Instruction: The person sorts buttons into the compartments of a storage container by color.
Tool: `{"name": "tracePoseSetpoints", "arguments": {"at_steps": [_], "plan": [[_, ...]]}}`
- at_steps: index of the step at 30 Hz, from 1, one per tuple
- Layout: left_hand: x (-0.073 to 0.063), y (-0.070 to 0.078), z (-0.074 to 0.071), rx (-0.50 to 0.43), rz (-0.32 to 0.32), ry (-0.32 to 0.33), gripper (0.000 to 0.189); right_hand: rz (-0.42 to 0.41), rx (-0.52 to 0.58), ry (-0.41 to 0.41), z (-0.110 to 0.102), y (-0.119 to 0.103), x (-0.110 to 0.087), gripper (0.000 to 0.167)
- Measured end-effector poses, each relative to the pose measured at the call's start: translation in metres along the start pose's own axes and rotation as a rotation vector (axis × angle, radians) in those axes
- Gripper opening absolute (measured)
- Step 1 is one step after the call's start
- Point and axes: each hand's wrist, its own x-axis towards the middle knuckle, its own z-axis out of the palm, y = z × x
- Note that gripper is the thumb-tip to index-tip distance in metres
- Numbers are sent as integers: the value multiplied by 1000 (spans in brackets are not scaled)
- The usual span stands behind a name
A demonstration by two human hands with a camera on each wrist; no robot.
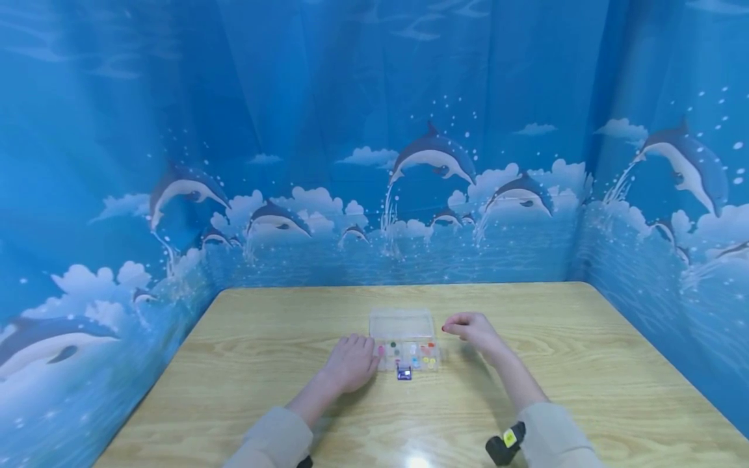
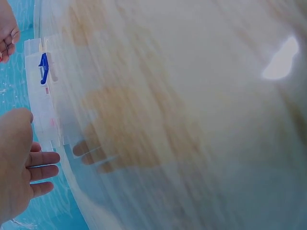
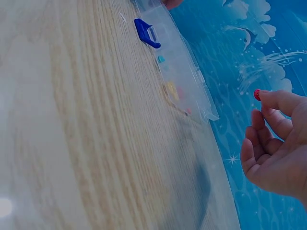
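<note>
A clear plastic compartment box (image 1: pixel 407 357) lies on the table with its lid (image 1: pixel 401 324) swung up at the far side. Small coloured pieces, pink, green, red, yellow and blue, lie in its compartments. On its near side hangs a blue latch (image 1: pixel 404 372). My left hand (image 1: pixel 354 363) is at the box's left end, fingers fairly straight in the left wrist view. Above and right of the box, my right hand (image 1: pixel 475 329) pinches a small red round piece (image 3: pixel 257 95) between thumb and index finger; the other fingers curl loosely.
The wood-grain table (image 1: pixel 281 312) reaches back to a blue curtain (image 1: pixel 328 117) printed with dolphins, which also stands along both sides. A black strap device (image 1: pixel 504 446) sits at the right sleeve. Light glares on the table's near part.
</note>
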Motion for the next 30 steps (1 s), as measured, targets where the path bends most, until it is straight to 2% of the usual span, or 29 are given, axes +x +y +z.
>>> {"name": "tracePoseSetpoints", "arguments": {"at_steps": [11,25,30], "plan": [[0,1,-3,8,-14,-4,34,-33,20,-21,18,-7,3,12],[-1,0,-1,-8,8,9,32,-68,108,-86,36,-12,-1,11],[-1,0,-1,-9,3,2,32,-74,103,-111,40,-11,0,10]]}}
